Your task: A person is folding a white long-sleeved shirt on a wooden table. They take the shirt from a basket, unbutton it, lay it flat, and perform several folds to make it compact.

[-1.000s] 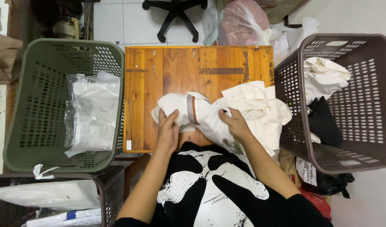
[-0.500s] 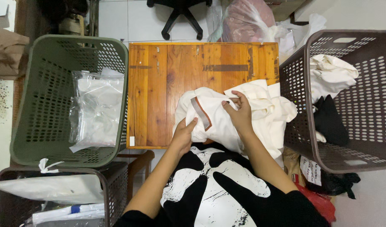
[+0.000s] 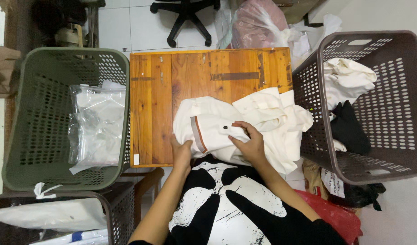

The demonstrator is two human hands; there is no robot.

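Note:
A cream-white garment (image 3: 258,120) with a grey and orange collar band lies bunched on the near right part of the wooden table (image 3: 158,100). My left hand (image 3: 182,152) grips its near left edge by the collar. My right hand (image 3: 249,140) pinches the cloth beside a dark button. Part of the garment hangs over the table's right edge.
A green basket (image 3: 31,113) at the left holds clear plastic bags (image 3: 97,124). A brown basket (image 3: 399,95) at the right holds white and black clothes. A second brown basket (image 3: 104,204) with bags stands at the lower left. An office chair base (image 3: 186,11) and a pink bag (image 3: 258,22) are beyond the table.
Both hands have shifted along the garment toward the near edge, and the collar band with the button has been turned up into view. The view has moved slightly.

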